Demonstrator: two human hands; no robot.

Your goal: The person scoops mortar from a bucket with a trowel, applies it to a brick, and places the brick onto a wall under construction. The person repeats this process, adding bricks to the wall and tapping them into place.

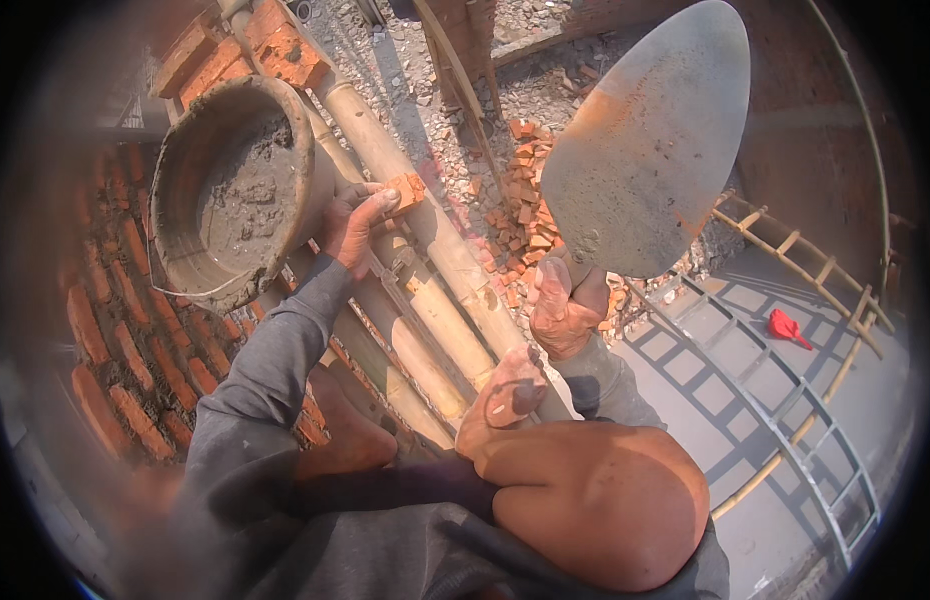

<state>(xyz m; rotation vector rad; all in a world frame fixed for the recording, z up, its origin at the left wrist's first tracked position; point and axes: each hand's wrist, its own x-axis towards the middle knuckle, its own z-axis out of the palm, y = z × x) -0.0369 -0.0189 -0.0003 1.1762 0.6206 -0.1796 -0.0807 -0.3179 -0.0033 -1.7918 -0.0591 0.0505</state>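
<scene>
Trowel (647,140) gripped in right hand (565,305); left hand (353,222) pinches brick piece (405,188).

Left hand (353,225) reaches forward, arm extended in grey sleeve, fingers pinched closed. Right hand (565,305) raised, fist clenched tight. Bare knee bent, bare feet below.

- Bamboo scaffold poles (425,250) run from far left to near centre, lashed side by side.
- A mortar pan (235,190) sits on them at left.
- 2 bare feet (500,400) rest on the poles.
</scene>
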